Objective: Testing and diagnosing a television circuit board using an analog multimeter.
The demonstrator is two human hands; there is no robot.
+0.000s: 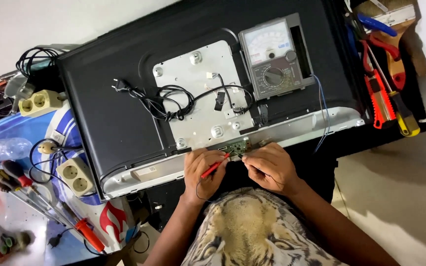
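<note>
Nearest the camera, the person's two forearms come up from a patterned shirt to the near edge of a flat-screen set lying face down. The left hand [204,170] is curled closed around a red test probe [214,167], whose tip slants up and right toward a small green circuit board [236,147] at the set's bottom edge; a thin black lead loops down from this hand. The right hand [270,165] is also curled, fingertips pinched just beside the board; what it grips is hidden, so I cannot tell what it holds. The two hands sit close together, both touching or almost touching the board. Just beyond them runs the silver bottom rail [301,130] of the set, and farther on the black back cover [109,103] with a bare metal plate [198,93] in its middle, crossed by a tangled black power cord [166,101]. At the far right of the cover rests an analog multimeter [274,56], a blue wire [322,106] trailing from it toward the near side. To the left lie cream socket blocks [76,176], screwdrivers [6,177] and a red-handled soldering iron [88,234]. At the far right lie red-handled pliers [381,96] and a paintbrush [395,15].
</note>
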